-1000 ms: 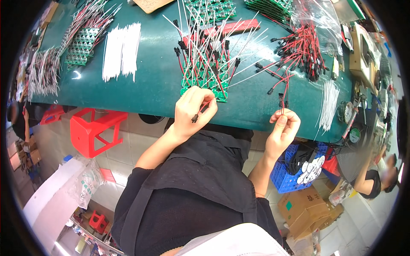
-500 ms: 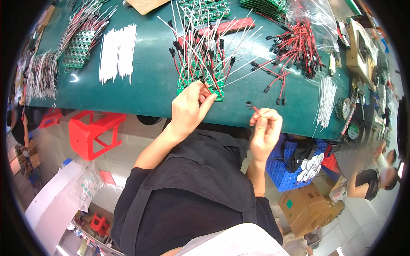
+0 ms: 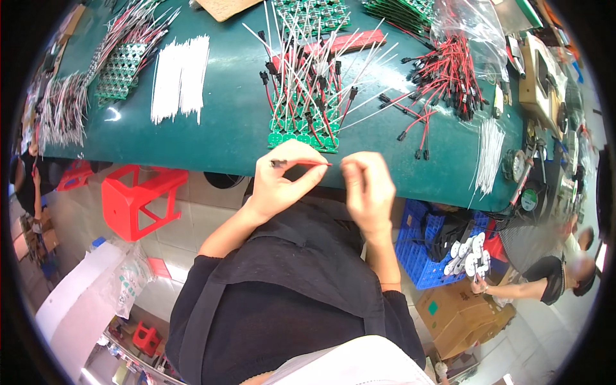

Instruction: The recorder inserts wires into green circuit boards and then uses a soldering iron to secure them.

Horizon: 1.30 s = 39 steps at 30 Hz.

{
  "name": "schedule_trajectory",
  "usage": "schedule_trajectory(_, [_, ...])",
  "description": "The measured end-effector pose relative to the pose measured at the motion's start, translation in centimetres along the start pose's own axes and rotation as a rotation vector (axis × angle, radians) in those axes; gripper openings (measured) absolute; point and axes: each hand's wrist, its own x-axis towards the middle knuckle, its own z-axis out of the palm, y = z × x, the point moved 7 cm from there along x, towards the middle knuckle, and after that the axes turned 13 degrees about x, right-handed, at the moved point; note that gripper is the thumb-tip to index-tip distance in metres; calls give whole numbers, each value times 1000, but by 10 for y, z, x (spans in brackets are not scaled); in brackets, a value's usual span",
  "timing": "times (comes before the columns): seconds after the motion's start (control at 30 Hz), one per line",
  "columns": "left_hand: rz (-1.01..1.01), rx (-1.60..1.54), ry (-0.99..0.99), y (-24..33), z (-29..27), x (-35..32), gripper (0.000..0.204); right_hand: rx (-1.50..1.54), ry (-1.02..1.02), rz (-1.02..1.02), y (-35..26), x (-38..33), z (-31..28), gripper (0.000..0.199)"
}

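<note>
Two hands hold one red lead wire (image 3: 307,163) level, just off the near edge of the green counter (image 3: 224,128). The left hand (image 3: 282,176) pinches the end carrying the black connector; the right hand (image 3: 366,183) is closed on the opposite end. The lead sits just below the green circuit board panel (image 3: 305,119), which bristles with white and red leads. Risk: a loose pinch would likely drop the lead to the floor. Risk: moving forward, the lead may snag the upright white wires and bend them.

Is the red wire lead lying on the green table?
No, both hands, left hand and right hand, hold the red wire lead before the table edge.
</note>
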Motion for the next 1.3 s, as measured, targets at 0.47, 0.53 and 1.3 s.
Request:
schedule_trajectory(0.47, [-77, 203, 137, -22, -22, 6, 13, -890, -1, -103, 61, 55, -105, 17])
schedule_trajectory(0.53, [-7, 256, 137, -19, -21, 6, 14, -865, 35, -132, 56, 54, -106, 16])
schedule_trajectory(1.3, [121, 519, 216, -5, -12, 11, 20, 624, 220, 228, 15, -23, -54, 21])
